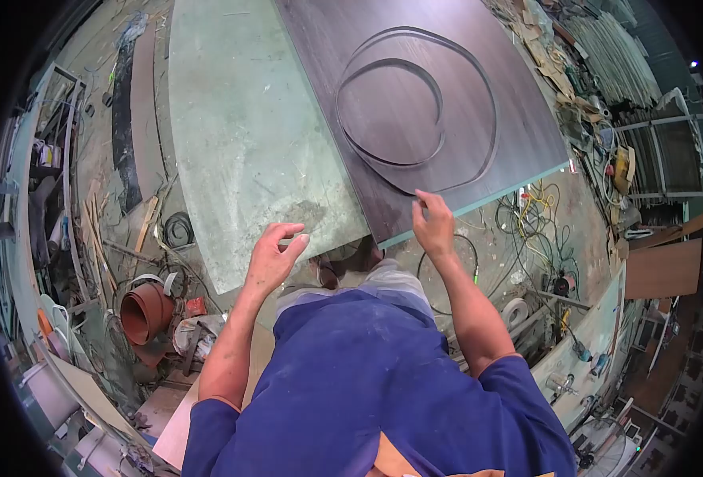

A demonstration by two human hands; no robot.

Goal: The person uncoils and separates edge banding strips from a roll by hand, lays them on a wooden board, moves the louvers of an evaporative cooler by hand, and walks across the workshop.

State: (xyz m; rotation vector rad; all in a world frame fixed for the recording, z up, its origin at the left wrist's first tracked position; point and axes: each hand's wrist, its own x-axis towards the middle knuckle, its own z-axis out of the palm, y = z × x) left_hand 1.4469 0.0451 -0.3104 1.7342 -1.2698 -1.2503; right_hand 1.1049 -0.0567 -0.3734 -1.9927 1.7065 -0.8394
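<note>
A dark, thin strip (495, 119), curled in wide loops like edge banding, lies on a dark wood-grain panel (467, 79) in front of me. My right hand (433, 225) hovers at the panel's near edge, close to the lowest part of the loop. Its fingers are partly bent, with a gap between thumb and forefinger, and I see nothing held; whether a fingertip touches the strip I cannot tell. Over the near end of a pale, dusty board (248, 119) is my left hand (276, 253), thumb and fingers apart, holding nothing.
Tangled cables (530, 215) lie on the floor to the right, near a white roll (515, 312). At left are a reddish-brown roll (146, 312), a black coil (179, 229) and long wood strips (146, 225). Scraps line the right side. A brown board (663, 269) stands farther right.
</note>
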